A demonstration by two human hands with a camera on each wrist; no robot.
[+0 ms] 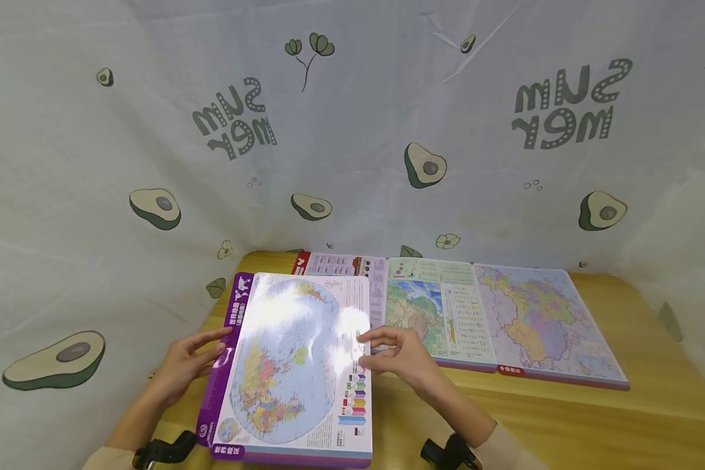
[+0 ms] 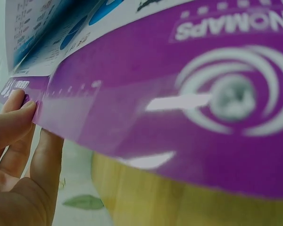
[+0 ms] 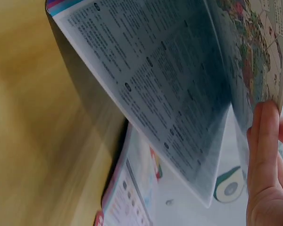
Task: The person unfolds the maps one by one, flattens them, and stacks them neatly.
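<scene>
A folded world map with a purple left strip is tilted up in front of the person, its front panel glossy with glare. At the strip's edge, the left hand pinches the sheet between thumb and fingers; the left wrist view also shows this hand at the purple border. On the opposite side, the right hand grips the front panel's edge. Seen from the right wrist, the fingers lie along that lifted panel, which stands apart from a text-covered panel.
Behind it on the wooden table lies a second folded map, with a pink-white panel, a greenish panel and a coloured country map panel. A white curtain with avocado prints hangs along the back and left.
</scene>
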